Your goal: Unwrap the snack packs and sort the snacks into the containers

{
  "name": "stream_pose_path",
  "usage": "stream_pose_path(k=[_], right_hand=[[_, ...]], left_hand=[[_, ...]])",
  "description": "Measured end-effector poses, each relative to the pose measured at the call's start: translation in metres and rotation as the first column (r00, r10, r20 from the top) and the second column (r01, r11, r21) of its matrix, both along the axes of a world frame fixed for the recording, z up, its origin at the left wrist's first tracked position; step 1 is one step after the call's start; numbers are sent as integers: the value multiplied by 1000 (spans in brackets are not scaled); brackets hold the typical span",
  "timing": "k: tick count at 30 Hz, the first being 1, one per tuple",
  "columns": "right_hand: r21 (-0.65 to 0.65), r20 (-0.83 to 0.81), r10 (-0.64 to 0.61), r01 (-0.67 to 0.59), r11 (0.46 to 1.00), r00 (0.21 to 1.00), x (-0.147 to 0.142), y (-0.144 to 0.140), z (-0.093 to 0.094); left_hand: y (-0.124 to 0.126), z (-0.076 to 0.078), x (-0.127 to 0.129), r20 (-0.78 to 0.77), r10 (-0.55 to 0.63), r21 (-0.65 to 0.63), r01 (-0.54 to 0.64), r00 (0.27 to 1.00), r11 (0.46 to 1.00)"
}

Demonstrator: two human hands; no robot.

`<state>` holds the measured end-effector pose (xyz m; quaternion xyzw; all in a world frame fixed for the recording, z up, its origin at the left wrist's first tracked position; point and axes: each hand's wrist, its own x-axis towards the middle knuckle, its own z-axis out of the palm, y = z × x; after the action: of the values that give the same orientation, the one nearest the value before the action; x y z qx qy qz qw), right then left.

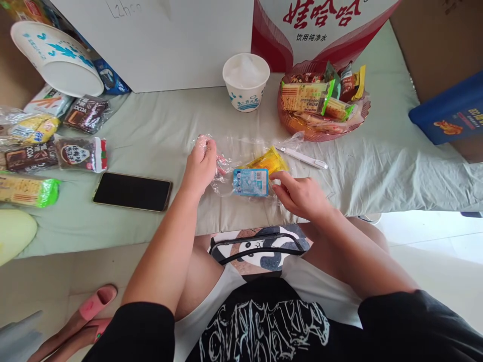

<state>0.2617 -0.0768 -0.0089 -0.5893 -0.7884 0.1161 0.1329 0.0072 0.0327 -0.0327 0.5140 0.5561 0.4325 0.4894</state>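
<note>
My left hand is closed on the gathered left end of a clear plastic bag lying on the cloth. A small blue packet with white print and a barcode lies flat at the bag's middle. Behind it, partly covered, is a yellow packet. With fingers curled together, my right hand pinches the bag's right side, close by both packets. Just beyond that hand rests a white utility knife, touching nothing of mine.
A paper bowl with crumpled plastic inside stands behind the bag. Right of it sits a pink glass bowl of wrapped snacks. A phone and several snack packs lie left. White boxes stand behind; another person's slippered feet show below.
</note>
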Motion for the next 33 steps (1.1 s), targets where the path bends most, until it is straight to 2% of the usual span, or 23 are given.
stream_pose_path(k=[2, 5, 7, 10, 15, 18, 22, 28, 33], right_hand=[[-35, -6, -99, 99, 994, 995, -5, 0, 2], [83, -80, -180, 186, 979, 981, -15, 5, 4], [160, -86, -166, 178, 971, 982, -20, 12, 4], [106, -57, -108, 114, 988, 992, -22, 21, 0], [12, -88, -93, 95, 995, 992, -12, 24, -9], [17, -151, -127, 131, 991, 980, -8, 20, -12], [46, -194, -117, 128, 991, 974, -11, 16, -10], [37, -151, -41, 47, 998, 988, -21, 20, -9], [68, -82, -21, 27, 997, 996, -22, 19, -8]], left_hand=[[-2, 0, 0, -14, -25, -10, 25, 1000, 1000], [-6, 4, 4, -3, -111, -58, 111, 994, 992], [-8, 7, 8, 19, -166, -90, 167, 986, 982], [-12, 12, 13, 40, -182, -125, 185, 983, 975], [-10, 14, 12, 49, -65, -93, 69, 997, 993], [-7, 12, 13, 73, -3, -77, 9, 997, 997], [-12, 9, 28, 98, 22, -138, -8, 995, 990], [-27, 11, 59, 198, 175, -154, -146, 965, 977], [-22, 10, 61, 237, 317, -183, -278, 918, 943]])
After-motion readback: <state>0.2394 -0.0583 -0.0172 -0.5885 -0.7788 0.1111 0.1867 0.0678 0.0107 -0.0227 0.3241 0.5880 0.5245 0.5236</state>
